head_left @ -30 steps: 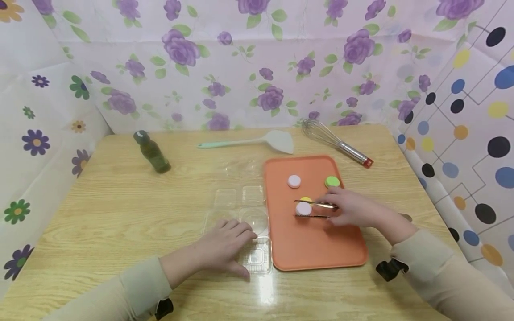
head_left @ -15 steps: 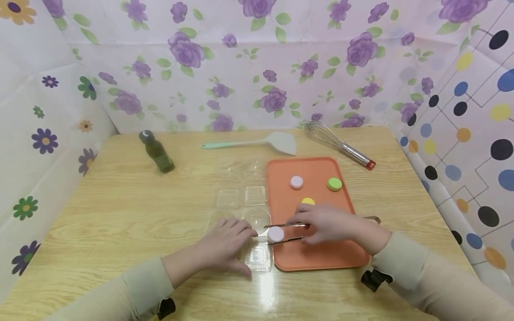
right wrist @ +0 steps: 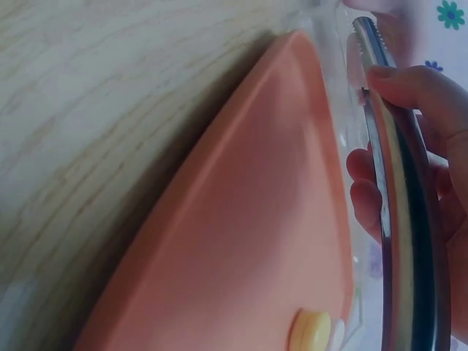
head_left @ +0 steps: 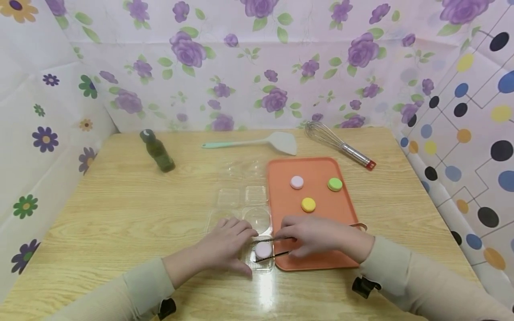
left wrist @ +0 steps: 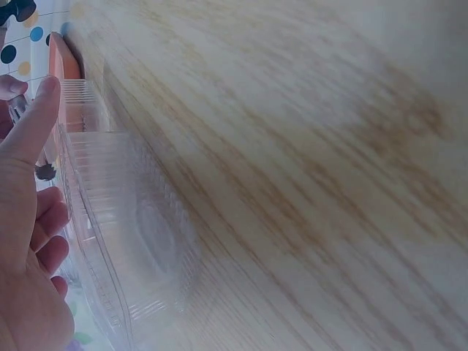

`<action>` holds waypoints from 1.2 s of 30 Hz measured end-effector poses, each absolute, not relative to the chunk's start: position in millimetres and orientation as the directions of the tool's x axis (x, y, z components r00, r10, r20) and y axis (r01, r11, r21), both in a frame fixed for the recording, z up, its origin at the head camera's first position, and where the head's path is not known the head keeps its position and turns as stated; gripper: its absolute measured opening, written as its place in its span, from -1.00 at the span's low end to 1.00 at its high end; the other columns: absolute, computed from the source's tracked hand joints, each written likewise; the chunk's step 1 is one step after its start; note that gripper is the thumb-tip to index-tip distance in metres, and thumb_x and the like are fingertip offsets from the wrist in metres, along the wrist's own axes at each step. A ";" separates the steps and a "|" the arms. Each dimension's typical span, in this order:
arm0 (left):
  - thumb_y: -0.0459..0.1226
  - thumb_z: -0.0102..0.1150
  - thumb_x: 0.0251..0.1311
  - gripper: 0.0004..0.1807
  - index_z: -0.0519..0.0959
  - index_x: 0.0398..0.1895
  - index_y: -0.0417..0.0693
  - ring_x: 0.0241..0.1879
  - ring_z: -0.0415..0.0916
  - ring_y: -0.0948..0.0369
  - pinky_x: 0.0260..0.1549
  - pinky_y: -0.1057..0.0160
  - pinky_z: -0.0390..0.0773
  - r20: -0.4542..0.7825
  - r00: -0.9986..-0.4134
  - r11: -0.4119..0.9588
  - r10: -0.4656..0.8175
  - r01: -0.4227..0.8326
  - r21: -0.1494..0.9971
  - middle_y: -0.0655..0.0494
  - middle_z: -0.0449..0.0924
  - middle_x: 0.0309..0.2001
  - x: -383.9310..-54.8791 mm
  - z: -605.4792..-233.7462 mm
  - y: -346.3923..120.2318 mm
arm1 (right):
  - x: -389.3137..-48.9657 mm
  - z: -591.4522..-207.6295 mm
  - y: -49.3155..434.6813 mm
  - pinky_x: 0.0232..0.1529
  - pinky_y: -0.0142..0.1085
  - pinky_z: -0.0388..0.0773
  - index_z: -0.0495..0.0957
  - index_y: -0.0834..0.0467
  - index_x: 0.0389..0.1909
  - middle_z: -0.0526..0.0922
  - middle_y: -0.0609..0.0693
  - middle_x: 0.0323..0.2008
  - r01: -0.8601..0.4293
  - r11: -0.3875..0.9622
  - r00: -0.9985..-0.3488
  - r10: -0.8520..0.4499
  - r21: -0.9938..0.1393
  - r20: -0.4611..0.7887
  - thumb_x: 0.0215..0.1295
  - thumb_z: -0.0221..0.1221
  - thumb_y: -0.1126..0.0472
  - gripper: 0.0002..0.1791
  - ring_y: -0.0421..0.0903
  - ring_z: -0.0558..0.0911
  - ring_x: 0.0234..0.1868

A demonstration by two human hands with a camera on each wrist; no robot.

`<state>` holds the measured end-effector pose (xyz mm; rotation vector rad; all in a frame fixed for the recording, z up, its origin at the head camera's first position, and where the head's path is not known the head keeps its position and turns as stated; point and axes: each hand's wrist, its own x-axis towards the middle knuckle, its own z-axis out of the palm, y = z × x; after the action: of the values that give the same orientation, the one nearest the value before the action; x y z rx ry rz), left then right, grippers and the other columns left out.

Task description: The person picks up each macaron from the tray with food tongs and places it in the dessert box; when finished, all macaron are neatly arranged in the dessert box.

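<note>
Right hand (head_left: 317, 236) grips tongs (head_left: 273, 247), tips clamping pink disc (head_left: 263, 250) over near cell of clear box (head_left: 241, 209). Left hand (head_left: 225, 245) lies flat, fingers straight, pressing box just left of disc. Tray (head_left: 313, 256) under right hand.

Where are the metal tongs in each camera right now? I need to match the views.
Head: tongs low centre, held by the right hand, tips around a pink round piece over the clear plastic tray.
Left wrist: only a small dark bit, probably the tongs' tip, at the left edge.
Right wrist: right edge, running top to bottom.
Shared landmark: orange tray.
</note>
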<state>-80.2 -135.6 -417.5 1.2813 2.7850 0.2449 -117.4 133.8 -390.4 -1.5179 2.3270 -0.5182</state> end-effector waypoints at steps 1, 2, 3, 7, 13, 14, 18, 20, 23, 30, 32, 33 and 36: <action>0.39 0.26 -0.35 -0.02 0.40 0.13 -0.01 0.01 0.26 0.18 -0.09 0.18 0.25 0.007 -0.651 0.640 0.759 0.749 0.171 0.18 0.37 0.05 -80.3 -417.7 -135.6 | -116.9 -390.7 132.8 -0.34 -0.52 0.40 0.54 0.08 0.07 0.42 -0.18 -0.20 -0.808 0.371 -0.387 -0.920 -0.458 -0.062 0.09 0.30 0.13 -0.53 -0.31 0.38 -0.35; 0.39 0.25 -0.35 -0.02 0.40 0.13 -0.01 0.01 0.26 0.18 -0.09 0.18 0.25 0.008 -0.650 0.640 0.760 0.750 0.169 0.18 0.37 0.05 -80.4 -418.0 -135.5 | -116.6 -391.3 131.8 -0.35 -0.52 0.39 0.54 0.08 0.08 0.42 -0.17 -0.20 -0.811 0.372 -0.386 -0.920 -0.452 -0.065 0.09 0.29 0.12 -0.53 -0.32 0.37 -0.37; 0.40 0.25 -0.35 -0.01 0.39 0.14 -0.02 0.01 0.26 0.18 -0.09 0.18 0.25 0.008 -0.650 0.640 0.760 0.750 0.166 0.18 0.37 0.05 -80.5 -418.1 -135.4 | -116.1 -391.2 130.8 -0.36 -0.53 0.38 0.54 0.08 0.08 0.41 -0.17 -0.20 -0.812 0.376 -0.387 -0.919 -0.447 -0.071 0.09 0.29 0.11 -0.52 -0.34 0.36 -0.39; 0.41 0.22 -0.33 -0.01 0.39 0.14 -0.01 0.02 0.27 0.17 -0.09 0.17 0.26 -0.001 -0.651 0.642 0.759 0.750 0.160 0.18 0.37 0.05 -80.8 -418.2 -135.2 | -114.3 -392.6 127.6 -0.45 -0.53 0.34 0.54 0.07 0.08 0.42 -0.15 -0.23 -0.827 0.387 -0.392 -0.917 -0.408 -0.075 0.10 0.30 0.08 -0.52 -0.34 0.32 -0.49; 0.40 0.23 -0.33 -0.02 0.40 0.14 -0.01 0.01 0.27 0.17 -0.09 0.17 0.25 -0.007 -0.654 0.646 0.757 0.746 0.161 0.18 0.37 0.05 -80.6 -416.8 -135.3 | -111.0 -392.3 124.0 -0.50 -0.53 0.33 0.55 0.04 0.06 0.42 -0.15 -0.26 -0.846 0.406 -0.407 -0.910 -0.345 -0.071 0.06 0.32 0.04 -0.50 -0.33 0.32 -0.53; 0.40 0.23 -0.33 -0.02 0.40 0.14 -0.01 0.01 0.27 0.17 -0.09 0.17 0.25 -0.007 -0.654 0.646 0.757 0.746 0.162 0.18 0.37 0.05 -80.6 -416.8 -135.4 | -110.2 -391.5 123.3 -0.50 -0.53 0.34 0.55 0.04 0.06 0.42 -0.15 -0.26 -0.847 0.412 -0.411 -0.908 -0.336 -0.078 0.05 0.32 0.03 -0.50 -0.33 0.33 -0.53; 0.40 0.23 -0.33 -0.02 0.40 0.14 -0.01 0.01 0.27 0.17 -0.09 0.17 0.25 -0.005 -0.653 0.645 0.758 0.747 0.163 0.18 0.37 0.04 -80.4 -417.2 -135.2 | -108.3 -388.4 121.0 -0.50 -0.51 0.37 0.55 0.03 0.07 0.43 -0.13 -0.24 -0.845 0.433 -0.422 -0.900 -0.312 -0.106 0.05 0.31 0.03 -0.49 -0.32 0.35 -0.53; 0.40 0.23 -0.33 -0.02 0.40 0.14 -0.01 0.01 0.27 0.17 -0.09 0.17 0.25 -0.006 -0.653 0.645 0.757 0.746 0.164 0.18 0.37 0.04 -80.5 -417.6 -135.1 | -107.9 -388.0 120.7 -0.49 -0.50 0.38 0.55 0.03 0.06 0.43 -0.13 -0.23 -0.849 0.434 -0.422 -0.900 -0.302 -0.105 0.05 0.32 0.02 -0.50 -0.31 0.36 -0.51; 0.40 0.22 -0.33 -0.02 0.40 0.14 -0.01 0.01 0.27 0.18 -0.08 0.17 0.25 -0.009 -0.653 0.645 0.757 0.746 0.164 0.18 0.37 0.04 -80.6 -418.0 -134.8 | -107.4 -387.8 120.8 -0.48 -0.50 0.39 0.55 0.03 0.05 0.43 -0.13 -0.24 -0.853 0.430 -0.422 -0.902 -0.295 -0.095 0.05 0.32 0.00 -0.50 -0.31 0.37 -0.50; 0.40 0.23 -0.33 -0.02 0.40 0.13 -0.02 0.00 0.26 0.17 -0.10 0.17 0.26 -0.002 -0.649 0.640 0.761 0.751 0.160 0.17 0.36 0.04 -80.5 -418.0 -135.1 | -106.9 -387.5 122.4 -0.46 -0.49 0.41 0.55 0.02 0.05 0.44 -0.14 -0.22 -0.846 0.437 -0.429 -0.898 -0.304 -0.097 0.06 0.31 0.00 -0.51 -0.31 0.39 -0.49; 0.40 0.23 -0.32 -0.03 0.41 0.12 -0.03 0.00 0.27 0.17 -0.10 0.17 0.26 0.005 -0.646 0.637 0.763 0.754 0.159 0.17 0.37 0.03 -80.3 -418.1 -135.4 | -106.9 -387.1 123.5 -0.44 -0.48 0.42 0.55 0.01 0.07 0.44 -0.15 -0.21 -0.838 0.444 -0.434 -0.895 -0.317 -0.106 0.06 0.31 0.02 -0.51 -0.32 0.39 -0.48; 0.40 0.23 -0.32 -0.03 0.41 0.12 -0.03 -0.01 0.27 0.17 -0.11 0.17 0.26 0.008 -0.644 0.635 0.765 0.756 0.157 0.17 0.37 0.02 -80.2 -418.3 -135.6 | -106.8 -386.9 124.2 -0.43 -0.48 0.43 0.54 0.00 0.08 0.44 -0.15 -0.20 -0.834 0.446 -0.436 -0.893 -0.324 -0.108 0.06 0.31 0.03 -0.50 -0.32 0.39 -0.48; 0.40 0.23 -0.33 -0.04 0.42 0.11 -0.02 -0.01 0.28 0.16 -0.10 0.17 0.25 0.017 -0.641 0.631 0.767 0.760 0.156 0.17 0.38 0.01 -80.6 -418.7 -135.5 | -106.5 -387.5 128.3 -0.42 -0.49 0.42 0.54 0.00 0.09 0.44 -0.15 -0.21 -0.828 0.446 -0.439 -0.893 -0.340 -0.102 0.07 0.31 0.03 -0.50 -0.33 0.38 -0.47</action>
<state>-80.6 -135.5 -418.7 1.3074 2.7908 0.2294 -106.5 128.3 -387.5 -1.4853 2.4339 -0.3497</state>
